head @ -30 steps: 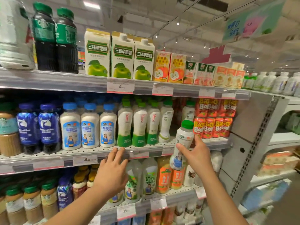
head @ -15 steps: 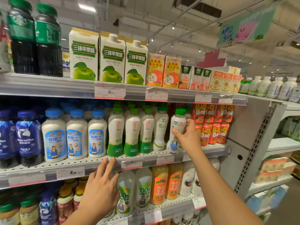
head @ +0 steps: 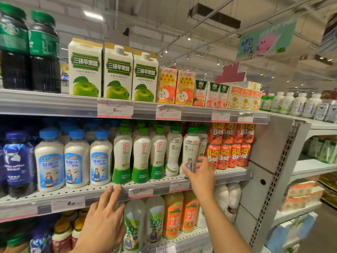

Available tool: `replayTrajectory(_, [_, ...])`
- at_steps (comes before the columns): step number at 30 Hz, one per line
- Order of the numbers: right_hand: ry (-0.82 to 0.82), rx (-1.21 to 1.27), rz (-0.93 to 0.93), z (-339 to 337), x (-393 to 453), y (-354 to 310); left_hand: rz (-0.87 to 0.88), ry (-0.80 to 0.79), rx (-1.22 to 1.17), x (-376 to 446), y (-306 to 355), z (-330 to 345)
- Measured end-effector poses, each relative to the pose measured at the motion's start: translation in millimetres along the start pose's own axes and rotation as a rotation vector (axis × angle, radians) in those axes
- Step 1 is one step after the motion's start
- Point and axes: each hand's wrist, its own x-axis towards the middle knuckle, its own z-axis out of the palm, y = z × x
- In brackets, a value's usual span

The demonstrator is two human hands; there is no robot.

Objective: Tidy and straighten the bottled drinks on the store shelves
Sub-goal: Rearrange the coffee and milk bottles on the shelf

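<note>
Left hand [head: 102, 221]: open, fingers spread, holding nothing; fingertips [head: 114, 189] touch the front edge of the middle shelf [head: 73, 195].
Blue-capped bottles [head: 76, 157]: upright in a row on the middle shelf, left of the green-capped ones.
Green-capped bottle [head: 191, 148]: upright at the shelf front, between a similar white bottle [head: 174, 150] and the red cans [head: 230, 155] (label faces out).
Right hand [head: 200, 177]: loosely curled around the green-capped bottle's lower part, thumb and fingers touching it.
</note>
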Motion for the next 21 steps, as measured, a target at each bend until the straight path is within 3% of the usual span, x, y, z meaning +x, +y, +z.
replayTrajectory(16, [0.043, -0.045, -0.013, 24, -1, -2, -0.015, -0.027, -0.004, -2, 4, -13])
replayTrajectory(21, [0.049, -0.186, -0.094, 33, 16, 11, -0.01, -0.04, -0.027, -4, 13, -29])
